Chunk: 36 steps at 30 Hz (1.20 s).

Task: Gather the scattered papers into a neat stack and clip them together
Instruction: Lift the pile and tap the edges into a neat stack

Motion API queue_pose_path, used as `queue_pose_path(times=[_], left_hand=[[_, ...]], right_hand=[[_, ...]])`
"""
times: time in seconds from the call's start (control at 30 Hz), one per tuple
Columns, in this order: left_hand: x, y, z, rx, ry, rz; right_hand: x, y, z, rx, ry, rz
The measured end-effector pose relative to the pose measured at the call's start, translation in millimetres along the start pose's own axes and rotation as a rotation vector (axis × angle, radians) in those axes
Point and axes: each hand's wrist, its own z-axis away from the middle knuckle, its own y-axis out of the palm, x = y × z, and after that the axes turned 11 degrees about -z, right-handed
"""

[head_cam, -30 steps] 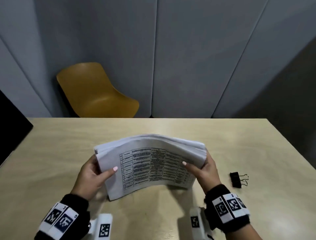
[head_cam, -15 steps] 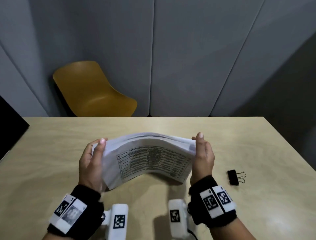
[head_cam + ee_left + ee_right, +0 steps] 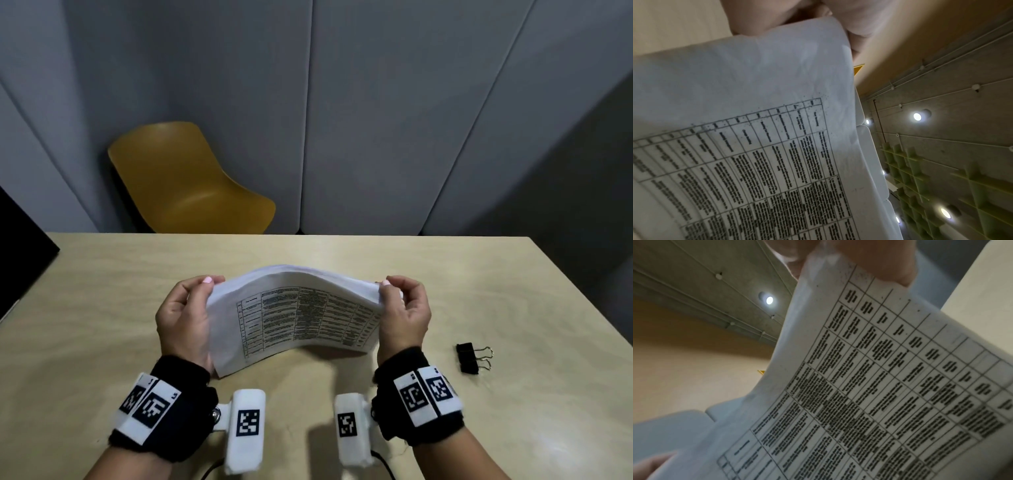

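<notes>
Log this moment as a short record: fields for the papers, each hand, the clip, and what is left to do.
papers: one gathered stack of papers, stood on its lower edge on the table, bowed, printed grid facing the person
left hand: left hand grips the stack's left edge
right hand: right hand grips the stack's right edge
clip: black binder clip lies on the table to the right of the right hand, untouched
left to do: clip not yet on the stack
background: yellow chair behind the table

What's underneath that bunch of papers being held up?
Under the arched paper stack only bare wooden table and its shadow show. Where the stack's near-left corner reaches the table, and behind the stack, the surface is hidden.
</notes>
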Motion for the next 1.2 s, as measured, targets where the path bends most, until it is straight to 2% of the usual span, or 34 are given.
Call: queue_pose_path(times=[0.13, 0.2, 0.3, 0.37, 0.4, 0.47, 0.53, 0.6, 0.73, 0.8, 0.9, 1.0, 1.2], left_hand=[[2.0, -0.3, -0.2, 0.014, 0.017, -0.036], [1.3, -1.3, -0.9, 0.056, 0.017, -0.023], [-3.6, -7.4, 4.2, 0.236, 0.036, 0.014], [5.3, -19.4, 6.0, 0.327, 0.113, -0.105], [10.8, -24.0, 4.6, 0.346, 0.139, -0.205], [21.5, -30.4, 2.9, 0.352, 0.100, -0.334], [29.6, -30.4, 2.1, 0.325, 0.028, -0.370], [26.7, -25.2, 5.5, 0.293, 0.015, -0.380], [9.6, -19.4, 7.8, 0.318, 0.052, -0.298], [10.2, -23.2, 5.8, 0.330, 0.047, -0.303], [24.4, -30.6, 6.3, 0.338, -0.060, -0.334], [28.5, -27.5, 13.8, 0.284, -0.147, -0.319], [22.6, -23.2, 18.5, 0.261, -0.094, -0.322]], right_hand=[[-2.9, -0.3, -0.3, 0.079, -0.126, 0.125], [-1.2, -0.3, 1.5, 0.127, -0.131, 0.151], [2.5, -10.2, -0.9, 0.391, -0.059, 0.125], [1.2, -22.2, -5.8, 0.520, -0.029, 0.195], [-1.1, -28.4, -9.8, 0.538, -0.028, 0.245], [-6.8, -35.3, -14.3, 0.503, 0.017, 0.301], [-15.8, -36.5, -15.7, 0.439, 0.044, 0.342], [-18.6, -31.8, -11.4, 0.410, 0.051, 0.371], [-9.6, -24.8, -4.6, 0.407, 0.003, 0.139], [-10.4, -31.4, -4.8, 0.401, 0.025, 0.078], [-26.1, -46.0, -4.5, 0.450, 0.138, 0.199], [-37.5, -49.8, -3.3, 0.459, 0.196, 0.310], [-36.5, -52.6, 1.1, 0.405, 0.146, 0.232]])
